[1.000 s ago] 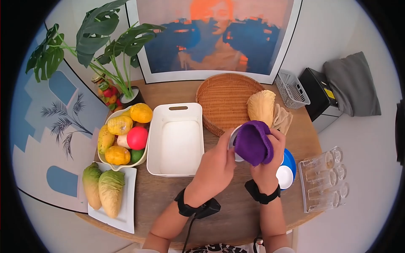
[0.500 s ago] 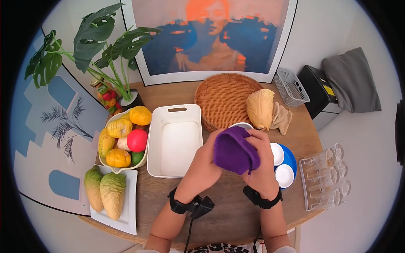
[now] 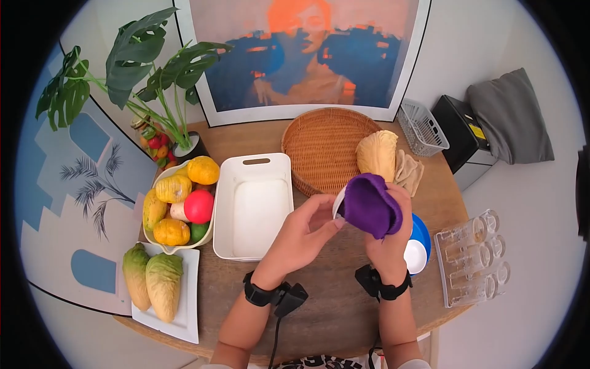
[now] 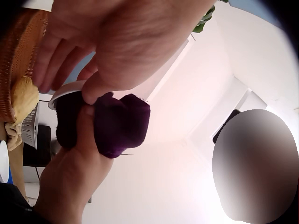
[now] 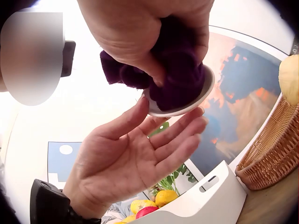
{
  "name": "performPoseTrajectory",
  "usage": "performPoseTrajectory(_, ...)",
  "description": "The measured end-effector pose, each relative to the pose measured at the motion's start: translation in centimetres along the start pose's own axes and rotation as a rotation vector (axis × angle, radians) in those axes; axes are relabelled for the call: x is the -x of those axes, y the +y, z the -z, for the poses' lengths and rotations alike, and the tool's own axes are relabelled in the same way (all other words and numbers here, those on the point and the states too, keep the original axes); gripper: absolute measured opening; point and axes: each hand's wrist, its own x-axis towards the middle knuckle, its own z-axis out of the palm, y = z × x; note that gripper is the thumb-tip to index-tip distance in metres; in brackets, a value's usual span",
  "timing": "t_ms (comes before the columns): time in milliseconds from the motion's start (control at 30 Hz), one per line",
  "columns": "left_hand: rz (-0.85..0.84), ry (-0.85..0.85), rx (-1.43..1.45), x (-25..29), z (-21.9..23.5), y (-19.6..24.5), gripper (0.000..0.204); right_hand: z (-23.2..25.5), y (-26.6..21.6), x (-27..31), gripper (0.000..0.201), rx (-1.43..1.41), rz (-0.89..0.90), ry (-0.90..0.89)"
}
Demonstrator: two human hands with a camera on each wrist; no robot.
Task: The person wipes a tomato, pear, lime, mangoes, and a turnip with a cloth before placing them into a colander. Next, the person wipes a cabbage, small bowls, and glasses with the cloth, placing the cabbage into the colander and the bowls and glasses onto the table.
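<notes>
Both hands meet over a small white bowl held up above the table and tilted. With thumb on its rim and fingers underneath, the left hand pinches the bowl's edge. The right hand grips a bunched purple cloth that is pushed into the bowl, as the right wrist view shows. A loose part of the cloth hangs out beyond the right fingers. Much of the bowl is hidden by cloth and hands in the head view. Just right of the right hand lies a blue plate bearing another small white bowl.
Left of the hands stands a white bin, beside a fruit bowl and a plate with cabbages. Behind are a wicker tray, another cabbage and a beige cloth. Glasses stand in a rack at right.
Both hands came closer together and lower left half a second ago; now the cloth is back up to the right. The left fingers have spread and shifted at the bowl's rim.
</notes>
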Motion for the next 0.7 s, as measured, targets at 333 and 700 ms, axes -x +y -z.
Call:
performPoseTrajectory(333, -0.133, -0.087, 0.391, -0.3, -0.1, -1.3, 0.033, -0.4, -1.5, 0.2, 0.050, -0.357, -0.412, 0.053)
performPoseTrajectory(700, -0.200, -0.038, 0.556, -0.6, -0.2, -1.0, 0.077, 0.4, -1.6, -0.3, 0.055, -0.506, -0.506, -0.089)
